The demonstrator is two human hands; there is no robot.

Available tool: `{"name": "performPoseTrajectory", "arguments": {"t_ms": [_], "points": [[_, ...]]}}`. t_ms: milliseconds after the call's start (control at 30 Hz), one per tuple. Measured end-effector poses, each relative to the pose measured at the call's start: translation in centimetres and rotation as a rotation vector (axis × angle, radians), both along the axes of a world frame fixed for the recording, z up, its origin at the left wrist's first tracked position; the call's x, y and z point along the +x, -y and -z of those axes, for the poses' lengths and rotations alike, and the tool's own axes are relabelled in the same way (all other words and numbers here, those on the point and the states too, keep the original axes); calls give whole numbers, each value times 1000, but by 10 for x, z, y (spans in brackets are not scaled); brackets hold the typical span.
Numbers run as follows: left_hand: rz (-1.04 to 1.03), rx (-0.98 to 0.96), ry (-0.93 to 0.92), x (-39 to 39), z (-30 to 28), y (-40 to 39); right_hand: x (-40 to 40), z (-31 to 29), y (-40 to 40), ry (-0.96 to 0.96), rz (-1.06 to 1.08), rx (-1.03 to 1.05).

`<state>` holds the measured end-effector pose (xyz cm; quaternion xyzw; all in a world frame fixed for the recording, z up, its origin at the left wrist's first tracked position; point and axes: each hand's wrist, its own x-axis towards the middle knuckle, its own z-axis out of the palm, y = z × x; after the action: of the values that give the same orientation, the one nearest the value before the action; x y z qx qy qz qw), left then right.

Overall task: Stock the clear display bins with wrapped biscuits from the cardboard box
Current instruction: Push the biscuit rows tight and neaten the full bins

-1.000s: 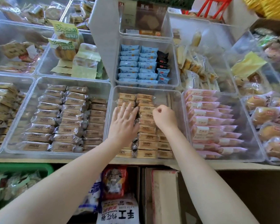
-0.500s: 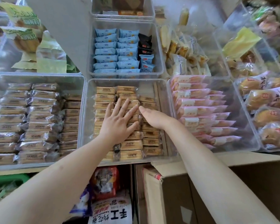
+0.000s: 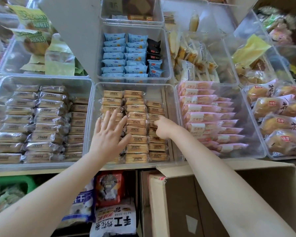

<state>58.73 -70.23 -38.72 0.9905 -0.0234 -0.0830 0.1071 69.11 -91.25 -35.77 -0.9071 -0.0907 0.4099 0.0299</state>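
Shelving packed with clear tubs fills the frame; nearest, at lower right, stands the cardboard box (image 3: 203, 199), flaps up, its contents hidden. Just beyond, in the centre bin (image 3: 94, 120), the left hand (image 3: 109, 135) lies flat with fingers spread on the wrapped biscuits (image 3: 136, 125), while the right hand (image 3: 162, 128) prods the right column, its fingers seemingly curled, holding nothing I can make out. Judging by this, the step is tidying rows; next comes reaching back into the box. Three columns show, roughly nine packs in the middle one. Further back sits a bin of blue packets (image 3: 125, 57).

Light: bright, even, soft shadows | Glare — clear bin walls (image 3: 173, 53) | Edges: bowed — wide-angle, slightly soft
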Motion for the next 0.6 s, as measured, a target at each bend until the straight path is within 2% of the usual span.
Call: {"name": "performPoseTrajectory", "arguments": {"t_ms": [200, 333, 600], "points": [[-62, 12, -9, -22, -7, 1, -6, -9, 5, 44, -21, 65], [-99, -58, 13, -32, -10, 0, -19, -14, 8, -81, -32, 27], [-116, -68, 25, -32, -17, 5, -35, -35, 3, -229, -170, -57]]}}
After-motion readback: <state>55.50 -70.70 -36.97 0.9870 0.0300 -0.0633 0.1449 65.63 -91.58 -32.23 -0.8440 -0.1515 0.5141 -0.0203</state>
